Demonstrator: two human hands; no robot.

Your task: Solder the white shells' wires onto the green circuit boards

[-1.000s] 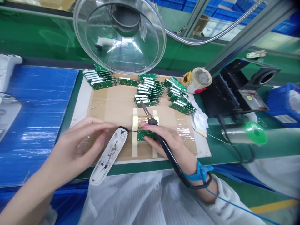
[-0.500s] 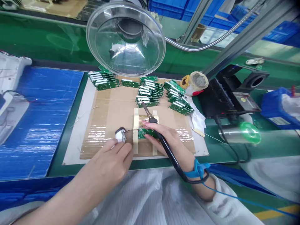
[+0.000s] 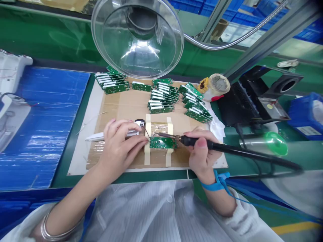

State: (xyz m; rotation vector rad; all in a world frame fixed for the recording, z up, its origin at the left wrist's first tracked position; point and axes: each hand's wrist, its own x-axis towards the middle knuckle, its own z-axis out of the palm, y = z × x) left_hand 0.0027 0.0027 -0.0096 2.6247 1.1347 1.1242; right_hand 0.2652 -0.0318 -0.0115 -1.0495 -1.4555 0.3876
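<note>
A green circuit board (image 3: 161,143) lies on the brown cardboard between two strips of cream tape. My right hand (image 3: 203,156) grips the black handle of a soldering iron (image 3: 188,140), whose tip points left over the board's top edge. At the board's left end, my left hand (image 3: 119,144) pinches a thin dark wire (image 3: 145,130) between thumb and fingertips. That wire runs from a white device with a black end (image 3: 139,123). The device lies under my left fingers, partly hidden, with its long white part (image 3: 95,137) sticking out to the left.
Several circuit boards (image 3: 163,97) stand in leaning rows at the back. A clear round lamp-like hood (image 3: 137,40) hangs above. To the right are a cup-like pot (image 3: 219,85), a black machine (image 3: 233,101) and a steel cylinder (image 3: 252,143). A blue sheet (image 3: 55,127) covers the left.
My right hand has drawn back rightward and turned the iron from upright to nearly level over the board. My left hand brought the white device and wire up to the board's left end.
</note>
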